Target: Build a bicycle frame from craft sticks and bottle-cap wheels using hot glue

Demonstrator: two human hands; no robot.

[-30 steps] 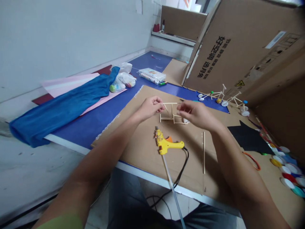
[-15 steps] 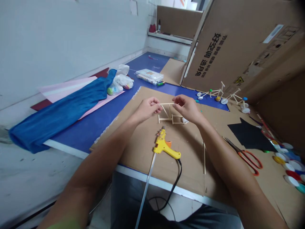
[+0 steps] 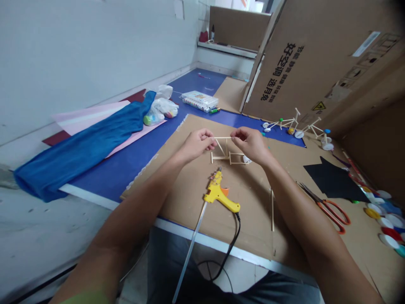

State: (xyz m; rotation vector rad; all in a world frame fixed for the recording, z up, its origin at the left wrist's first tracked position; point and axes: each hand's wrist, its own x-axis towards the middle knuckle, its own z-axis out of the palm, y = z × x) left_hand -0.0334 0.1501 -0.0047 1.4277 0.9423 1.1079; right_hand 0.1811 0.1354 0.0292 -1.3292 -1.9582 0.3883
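My left hand [image 3: 198, 145] and my right hand [image 3: 249, 145] pinch the two ends of a thin wooden craft stick [image 3: 223, 137]. That stick forms the top of a small glued stick frame [image 3: 226, 154], which hangs just below it between my hands. A white round piece [image 3: 247, 159] sits at the frame's lower right. Below my hands, a yellow hot glue gun [image 3: 218, 192] lies on the cardboard sheet [image 3: 190, 198], with a long clear rod [image 3: 190, 249] and a black cord [image 3: 232, 249]. One loose wooden stick [image 3: 272, 211] lies right of it.
Two finished stick models with round white wheels [image 3: 281, 124] stand at the far right of the blue table [image 3: 126, 160]. Orange-handled scissors [image 3: 329, 213], black paper [image 3: 332, 181] and coloured bottle caps [image 3: 384, 219] lie to the right. Large cardboard boxes [image 3: 303, 63] rise behind.
My right hand has moved up and left from beside the frame to the stick's right end. My view has shifted, bringing the scissors into sight. Little differs over the last half second.
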